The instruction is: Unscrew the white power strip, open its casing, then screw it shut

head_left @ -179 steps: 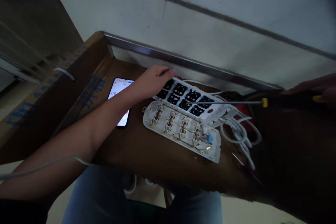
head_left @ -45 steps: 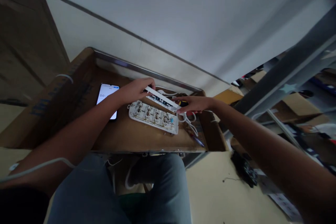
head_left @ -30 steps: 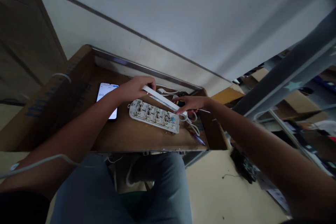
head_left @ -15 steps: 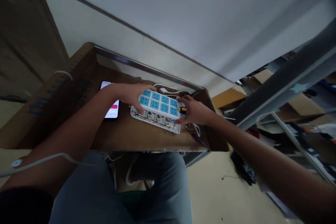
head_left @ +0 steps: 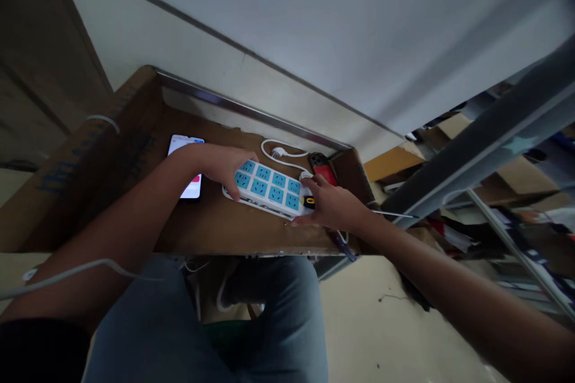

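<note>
A white power strip cover with blue sockets (head_left: 269, 185) sits low over its white base (head_left: 257, 206); a narrow gap shows along the near side. My left hand (head_left: 224, 170) grips the cover's left end, thumb on the near edge. At the other end, my right hand (head_left: 332, 203) is closed around the cover's right end. That same hand also keeps a screwdriver (head_left: 308, 201) with a yellow and black handle in its palm, its thin shaft sticking out past the wrist to the right. The wiring inside is mostly hidden now.
The cardboard tray (head_left: 215, 224) holds a lit phone (head_left: 191, 188) on the left. A white cable with a plug (head_left: 278, 152) lies behind the strip, beside a red and black object (head_left: 324, 170). A purple-handled tool (head_left: 344, 246) rests at the front right edge.
Both hands have lowered the cover onto the base, so the exposed wiring is now mostly covered. The cable and the red and black object behind have come into clearer view.
</note>
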The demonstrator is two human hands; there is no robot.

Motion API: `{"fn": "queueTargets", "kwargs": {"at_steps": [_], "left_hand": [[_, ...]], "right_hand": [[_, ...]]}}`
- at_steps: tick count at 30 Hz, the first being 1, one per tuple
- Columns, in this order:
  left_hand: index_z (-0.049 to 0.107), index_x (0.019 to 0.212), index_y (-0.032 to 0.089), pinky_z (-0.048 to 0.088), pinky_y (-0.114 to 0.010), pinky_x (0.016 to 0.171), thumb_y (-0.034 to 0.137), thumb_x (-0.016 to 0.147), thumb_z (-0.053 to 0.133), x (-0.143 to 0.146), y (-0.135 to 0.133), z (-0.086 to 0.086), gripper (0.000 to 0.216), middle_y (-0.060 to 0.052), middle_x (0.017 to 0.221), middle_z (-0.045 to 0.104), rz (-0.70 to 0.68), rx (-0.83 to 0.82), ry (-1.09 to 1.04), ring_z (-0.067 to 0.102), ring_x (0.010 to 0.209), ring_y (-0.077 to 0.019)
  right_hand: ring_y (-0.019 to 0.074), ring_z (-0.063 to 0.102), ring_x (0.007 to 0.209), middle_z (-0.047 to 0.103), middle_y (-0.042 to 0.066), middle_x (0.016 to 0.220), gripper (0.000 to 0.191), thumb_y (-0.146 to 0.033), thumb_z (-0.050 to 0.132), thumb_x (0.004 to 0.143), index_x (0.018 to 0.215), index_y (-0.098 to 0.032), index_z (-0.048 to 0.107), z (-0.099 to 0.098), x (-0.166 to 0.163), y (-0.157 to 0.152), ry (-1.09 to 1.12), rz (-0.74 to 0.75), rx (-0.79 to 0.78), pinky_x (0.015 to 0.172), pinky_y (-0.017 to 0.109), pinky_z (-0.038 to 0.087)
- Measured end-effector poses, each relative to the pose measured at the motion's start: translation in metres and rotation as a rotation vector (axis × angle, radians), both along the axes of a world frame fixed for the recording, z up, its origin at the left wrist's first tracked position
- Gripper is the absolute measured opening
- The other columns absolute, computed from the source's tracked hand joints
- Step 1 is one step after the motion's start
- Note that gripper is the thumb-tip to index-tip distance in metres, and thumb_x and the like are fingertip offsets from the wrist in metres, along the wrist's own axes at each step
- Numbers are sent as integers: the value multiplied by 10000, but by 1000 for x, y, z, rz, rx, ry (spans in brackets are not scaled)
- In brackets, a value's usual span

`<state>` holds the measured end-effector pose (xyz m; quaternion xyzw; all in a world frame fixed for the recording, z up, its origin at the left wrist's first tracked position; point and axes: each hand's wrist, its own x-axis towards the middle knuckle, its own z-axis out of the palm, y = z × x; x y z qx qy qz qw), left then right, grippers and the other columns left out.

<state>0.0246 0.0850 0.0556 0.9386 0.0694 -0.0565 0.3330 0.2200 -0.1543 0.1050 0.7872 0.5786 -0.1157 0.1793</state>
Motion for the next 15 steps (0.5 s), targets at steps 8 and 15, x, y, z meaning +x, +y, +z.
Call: {"fn": "queueTargets", "kwargs": {"at_steps": [8, 15], "left_hand": [[635, 1237, 203, 508, -354, 923, 442, 497, 865, 0, -1, -1, 810, -100, 1184, 667, -14, 115, -44, 629, 1073, -298], [622, 1266, 208, 509, -327, 894, 390, 540, 846, -2, -3, 2, 781, -100, 1201, 659, -7, 123, 18, 630, 1050, -279]], "right_hand": [[364, 640, 1259, 486, 185, 1526, 1089, -818, 739, 694, 1528, -198, 413, -7, -2, 3, 53, -12, -19, 991, 451, 567], [374, 630, 1265, 554, 186, 1466, 1049, -793, 749, 709, 1504, -186, 432, -12, -1, 10, 102, -6, -33, 1035, 461, 537]]}}
